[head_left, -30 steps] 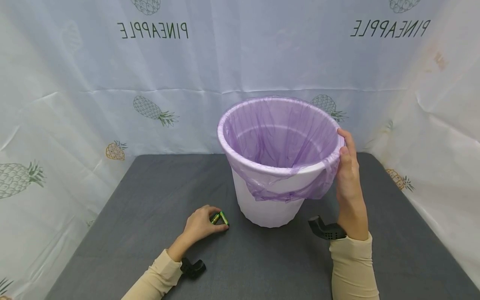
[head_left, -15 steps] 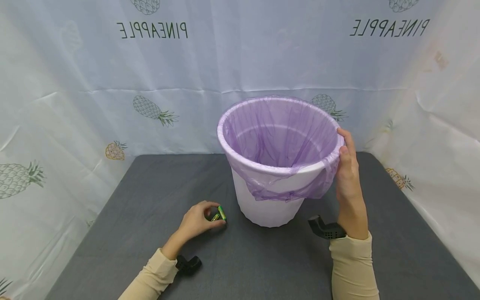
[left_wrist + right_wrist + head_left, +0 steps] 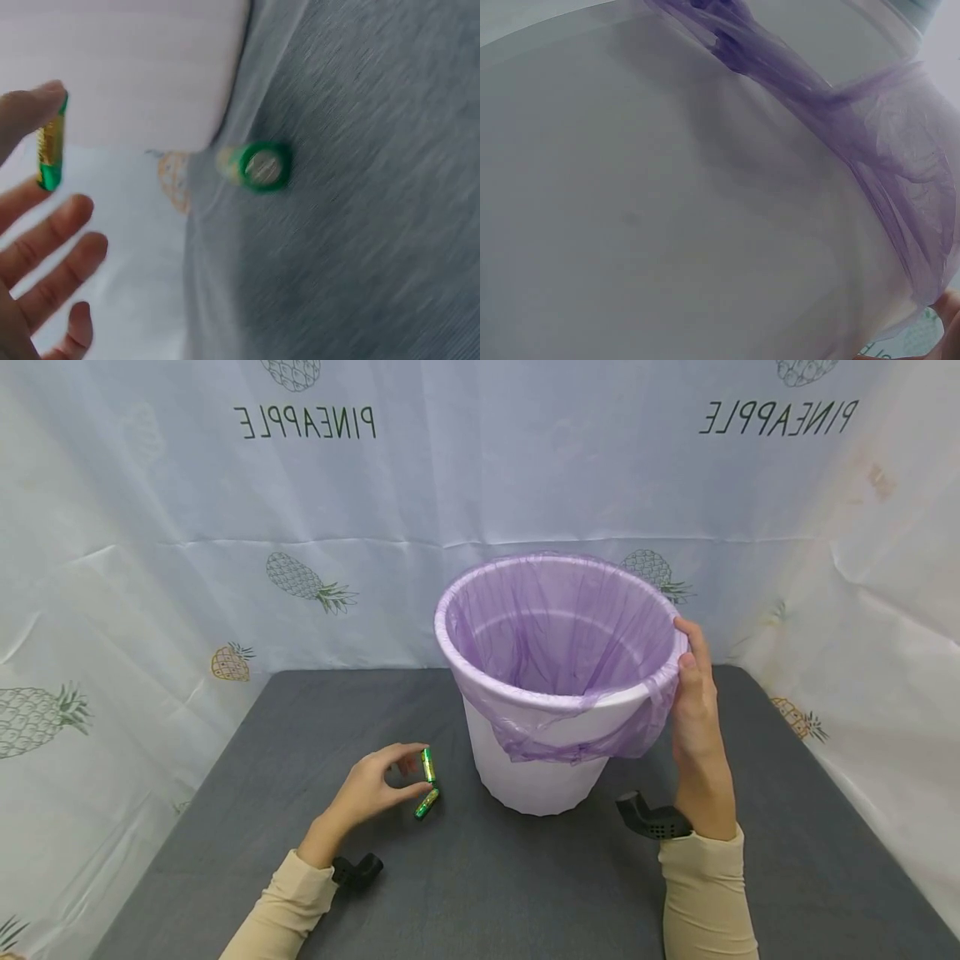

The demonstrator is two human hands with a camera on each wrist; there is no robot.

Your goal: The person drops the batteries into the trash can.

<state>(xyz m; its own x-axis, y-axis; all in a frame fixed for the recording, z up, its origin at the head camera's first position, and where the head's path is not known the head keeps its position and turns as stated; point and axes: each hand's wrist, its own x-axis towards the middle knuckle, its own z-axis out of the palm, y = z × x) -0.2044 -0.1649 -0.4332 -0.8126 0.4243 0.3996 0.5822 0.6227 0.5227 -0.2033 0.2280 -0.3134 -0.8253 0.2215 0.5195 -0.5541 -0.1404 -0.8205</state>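
Note:
My left hand (image 3: 375, 783) pinches a green and yellow battery (image 3: 428, 765) endwise between thumb and index finger. In the left wrist view that battery (image 3: 51, 146) spans the gap between the two fingertips, and the other fingers are spread and loosely bent. A second green battery (image 3: 427, 803) lies on the dark tabletop just below the thumb, its flat metal end (image 3: 263, 167) facing the left wrist camera. On the right, my right hand (image 3: 697, 714) grips the rim of a white trash can (image 3: 536, 781) lined with a purple bag (image 3: 577, 747).
The dark grey cloth-covered table (image 3: 315, 718) is enclosed by white curtains (image 3: 405, 493) printed with pineapples. The trash can stands right of the batteries, tall and wide at the mouth. The bag's loose edge hangs over its outside, also filling part of the right wrist view.
My left hand has moved left and farther from me with the pinched battery, swinging it past the second battery, which stays on the table. My right hand and the trash can have not moved.

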